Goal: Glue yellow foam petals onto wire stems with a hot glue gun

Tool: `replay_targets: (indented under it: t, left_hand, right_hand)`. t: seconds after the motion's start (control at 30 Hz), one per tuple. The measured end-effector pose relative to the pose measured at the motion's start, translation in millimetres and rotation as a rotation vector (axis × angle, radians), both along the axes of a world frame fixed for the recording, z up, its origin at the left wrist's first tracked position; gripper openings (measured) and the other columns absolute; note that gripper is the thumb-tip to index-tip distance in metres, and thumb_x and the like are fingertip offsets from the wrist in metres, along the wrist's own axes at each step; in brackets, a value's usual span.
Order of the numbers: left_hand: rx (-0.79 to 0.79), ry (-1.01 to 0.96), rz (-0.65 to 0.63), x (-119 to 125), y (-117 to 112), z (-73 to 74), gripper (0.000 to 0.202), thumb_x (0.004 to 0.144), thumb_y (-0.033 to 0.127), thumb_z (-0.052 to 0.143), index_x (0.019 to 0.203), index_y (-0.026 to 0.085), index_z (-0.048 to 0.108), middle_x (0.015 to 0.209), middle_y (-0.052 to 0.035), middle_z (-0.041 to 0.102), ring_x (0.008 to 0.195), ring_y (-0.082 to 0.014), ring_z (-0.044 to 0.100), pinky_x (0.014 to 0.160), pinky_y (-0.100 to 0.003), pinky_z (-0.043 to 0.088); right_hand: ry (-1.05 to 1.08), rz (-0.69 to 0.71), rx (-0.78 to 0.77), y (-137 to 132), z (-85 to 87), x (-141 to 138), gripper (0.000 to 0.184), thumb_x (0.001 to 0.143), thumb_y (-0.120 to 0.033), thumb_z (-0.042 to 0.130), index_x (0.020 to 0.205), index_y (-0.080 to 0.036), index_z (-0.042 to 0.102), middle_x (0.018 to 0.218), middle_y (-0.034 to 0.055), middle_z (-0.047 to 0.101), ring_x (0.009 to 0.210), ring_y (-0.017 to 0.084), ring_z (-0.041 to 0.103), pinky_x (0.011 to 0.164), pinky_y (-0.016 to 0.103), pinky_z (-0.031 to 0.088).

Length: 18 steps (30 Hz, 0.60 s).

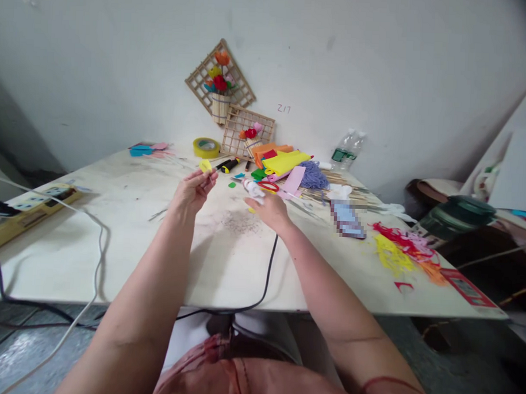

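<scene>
My left hand (193, 190) is raised over the white table (115, 238), fingers pinched on a small yellow foam piece (205, 165). My right hand (268, 209) rests lower on the table to the right, fingers closed round a white glue gun (254, 190) whose black cord (266, 272) runs back toward me over the table's front edge. A pair of red-handled scissors (268, 187) lies just beyond the right hand. Coloured foam sheets (285, 161) are piled behind them.
A yellow tape roll (206, 147), wooden lattice frames with foam flowers (219, 80) and a plastic bottle (346, 149) stand by the wall. A power strip (33, 207) with cables sits at the left. Foam scraps (399, 248) lie at the right, purple yarn (314, 176) further back.
</scene>
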<state>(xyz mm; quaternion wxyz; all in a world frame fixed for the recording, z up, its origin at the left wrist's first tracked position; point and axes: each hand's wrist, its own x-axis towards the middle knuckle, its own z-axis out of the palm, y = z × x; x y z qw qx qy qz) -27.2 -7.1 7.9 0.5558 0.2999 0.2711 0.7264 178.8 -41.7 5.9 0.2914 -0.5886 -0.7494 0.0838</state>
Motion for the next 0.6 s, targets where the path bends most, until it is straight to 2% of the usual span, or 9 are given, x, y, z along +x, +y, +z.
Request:
replay_targets:
  t: [0.1, 0.2, 0.43, 0.6]
  left_hand:
    - [0.041, -0.04, 0.016, -3, -2, 4.9, 0.015, 0.072, -0.001, 0.054, 0.073, 0.012, 0.062, 0.076, -0.0039, 0.069, 0.065, -0.0085, 0.066, 0.06, -0.013, 0.054]
    - [0.046, -0.033, 0.001, 0, -5, 7.8, 0.018, 0.073, -0.002, 0.052, 0.073, 0.013, 0.062, 0.074, -0.0029, 0.069, 0.064, -0.0084, 0.065, 0.06, -0.013, 0.054]
    - [0.017, 0.069, -0.077, 15, -11, 9.6, 0.017, 0.072, -0.001, 0.052, 0.074, 0.011, 0.064, 0.076, -0.0047, 0.069, 0.062, -0.0076, 0.064, 0.059, -0.012, 0.053]
    - [0.026, 0.068, -0.075, 15, -11, 10.9, 0.021, 0.073, -0.001, 0.051, 0.072, 0.014, 0.065, 0.075, -0.0026, 0.069, 0.061, -0.0067, 0.064, 0.058, -0.011, 0.053]
  right_hand:
    - [-0.267, 0.013, 0.002, -4, -9.0, -9, 0.041, 0.082, -0.049, 0.046, 0.101, -0.015, 0.059, 0.091, 0.0127, 0.068, 0.089, 0.026, 0.064, 0.074, 0.034, 0.048]
    - [-0.399, 0.097, -0.005, -8, -17.8, -19, 0.039, 0.085, -0.043, 0.043, 0.107, -0.014, 0.056, 0.095, 0.013, 0.067, 0.092, 0.024, 0.063, 0.078, 0.034, 0.046]
    - [-0.494, 0.21, -0.03, -14, -27.1, -36, 0.037, 0.087, -0.039, 0.042, 0.099, -0.01, 0.061, 0.099, 0.016, 0.067, 0.091, 0.026, 0.063, 0.076, 0.035, 0.047]
    - [-0.483, 0.236, -0.032, -19, -23.1, -35, 0.04, 0.085, -0.037, 0.044, 0.109, -0.009, 0.057, 0.108, 0.0182, 0.063, 0.098, 0.027, 0.059, 0.081, 0.037, 0.045]
